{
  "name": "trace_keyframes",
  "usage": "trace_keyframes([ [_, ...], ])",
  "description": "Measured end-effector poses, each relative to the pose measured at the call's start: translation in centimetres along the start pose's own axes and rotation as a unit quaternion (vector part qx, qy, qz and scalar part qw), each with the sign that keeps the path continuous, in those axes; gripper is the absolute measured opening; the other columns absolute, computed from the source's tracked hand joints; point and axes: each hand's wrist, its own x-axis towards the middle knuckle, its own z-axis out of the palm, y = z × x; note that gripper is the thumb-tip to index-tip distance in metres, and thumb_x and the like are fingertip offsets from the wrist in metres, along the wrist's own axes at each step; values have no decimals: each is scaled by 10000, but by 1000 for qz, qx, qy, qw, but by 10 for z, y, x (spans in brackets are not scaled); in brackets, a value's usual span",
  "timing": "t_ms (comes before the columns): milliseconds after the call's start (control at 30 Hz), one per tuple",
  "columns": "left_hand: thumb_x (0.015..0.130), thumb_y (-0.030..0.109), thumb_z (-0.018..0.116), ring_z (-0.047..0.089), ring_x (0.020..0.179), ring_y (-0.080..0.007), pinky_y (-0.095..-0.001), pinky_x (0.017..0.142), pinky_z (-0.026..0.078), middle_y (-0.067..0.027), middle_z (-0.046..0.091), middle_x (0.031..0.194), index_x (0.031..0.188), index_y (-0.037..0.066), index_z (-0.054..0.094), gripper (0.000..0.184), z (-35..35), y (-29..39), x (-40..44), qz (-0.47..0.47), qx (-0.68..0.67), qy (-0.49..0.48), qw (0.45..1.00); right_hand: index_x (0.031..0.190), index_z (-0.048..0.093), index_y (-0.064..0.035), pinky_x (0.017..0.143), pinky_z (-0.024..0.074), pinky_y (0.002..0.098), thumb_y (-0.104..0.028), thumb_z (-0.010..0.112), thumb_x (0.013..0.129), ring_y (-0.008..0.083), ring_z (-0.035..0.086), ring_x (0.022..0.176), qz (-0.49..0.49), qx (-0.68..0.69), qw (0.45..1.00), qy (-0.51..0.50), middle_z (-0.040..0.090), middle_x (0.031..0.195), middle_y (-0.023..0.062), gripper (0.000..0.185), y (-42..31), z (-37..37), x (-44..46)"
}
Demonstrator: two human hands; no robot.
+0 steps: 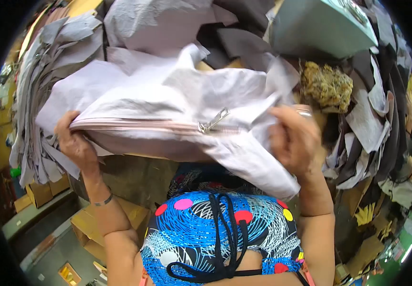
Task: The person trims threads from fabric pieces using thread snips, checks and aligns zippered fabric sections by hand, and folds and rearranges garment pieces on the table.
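Observation:
A pale, whitish-pink fabric piece (153, 100) with a long zipper (153, 125) sewn along its front edge stretches between my hands. The metal zipper slider (214, 121) sits right of the middle, its pull pointing up and right. My left hand (76, 145) is closed on the left end of the zippered edge, thumb on top. On the right, my right hand (295, 138) has its fingers curled at the fabric's right end, smeared by motion. A narrow fabric flap hangs below it toward my body.
Stacked grey fabric pieces (56, 95) hang over the left table edge. Dark and grey pieces (365, 119) lie at right. A pale blue-grey machine casing (320, 28) stands at the back right, beside a yellowish fibrous clump (327, 86). A cardboard box (94, 226) is on the floor at left.

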Motion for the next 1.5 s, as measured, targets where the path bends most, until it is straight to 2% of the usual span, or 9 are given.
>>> trace_keyframes([
  [100, 739, -65, 456, 581, 925, -282, -375, 873, 423, -130, 625, 986, 1026, 41, 600, 339, 7, 0, 13, 95, 147, -192, 966, 890, 536, -82, 596, 434, 457, -546, 577, 796, 373, 574, 657, 10, -36, 955, -295, 573, 636, 177, 475, 14, 19, 10],
  [300, 747, -32, 471, 576, 936, -319, -407, 831, 439, -143, 620, 960, 1038, 44, 600, 328, -43, 21, 53, 51, 45, 98, 993, 925, 657, -48, 519, 445, 350, 24, 640, 575, 271, 578, 553, -54, 105, 989, -84, 607, 645, 94, 358, -19, -46, 72],
  [400, 779, -6, 452, 591, 912, -315, -386, 847, 441, -129, 632, 960, 1043, 22, 598, 303, -23, 15, 52, 18, 51, -169, 984, 882, 618, -27, 636, 456, 351, 59, 573, 653, 303, 581, 697, -48, -59, 992, -100, 598, 836, 141, 249, -2, -25, 90],
  [600, 627, -26, 483, 552, 646, -102, -231, 628, 448, -118, 606, 783, 931, 1, 608, 329, -68, 27, 82, -54, -272, -168, 946, 867, 556, 15, 661, 424, 272, -106, 616, 636, 142, 541, 773, 128, 504, 850, -87, 584, 872, 86, 268, 20, -71, 108],
  [700, 575, -24, 540, 530, 626, -95, -241, 634, 452, -59, 622, 711, 892, 5, 629, 330, -74, -9, 109, -42, -155, -374, 913, 929, 561, 2, 749, 377, 192, 3, 450, 684, 89, 496, 833, 207, 138, 951, -183, 550, 869, 20, 269, 6, -34, 188],
  [867, 813, 109, 621, 601, 840, -128, -255, 768, 473, -83, 672, 970, 1036, -2, 648, 251, -182, -86, 157, -33, 106, 31, 993, 1137, 585, -42, 774, 483, 292, -112, 483, 873, 137, 607, 914, -49, 234, 969, -60, 625, 1065, 87, 291, 3, 41, 324],
  [1100, 820, 55, 594, 631, 727, -204, -274, 600, 504, -154, 657, 940, 1007, -46, 617, 214, -305, -89, 196, 389, 465, 264, 750, 1140, 584, -51, 749, 486, 294, -89, 527, 812, 159, 613, 893, -150, 131, 979, -35, 628, 1052, 100, 335, -104, 166, 451],
  [1367, 778, -17, 551, 570, 1067, -246, -346, 899, 450, -63, 598, 1165, 1152, 130, 615, 406, -219, -218, 108, -26, 504, 37, 862, 1144, 583, -61, 721, 489, 296, -63, 577, 742, 185, 620, 868, -244, -488, 832, -97, 630, 1038, 115, 402, -139, 318, 478],
  [1500, 758, -48, 529, 544, 1104, -265, -353, 938, 417, -70, 595, 1175, 1209, 159, 579, 498, -180, -255, 89, -118, 421, -85, 895, 1067, 569, -33, 749, 494, 358, 16, 531, 752, 281, 607, 902, -370, -11, 928, -41, 593, 1009, 164, 321, -136, 330, 431],
])
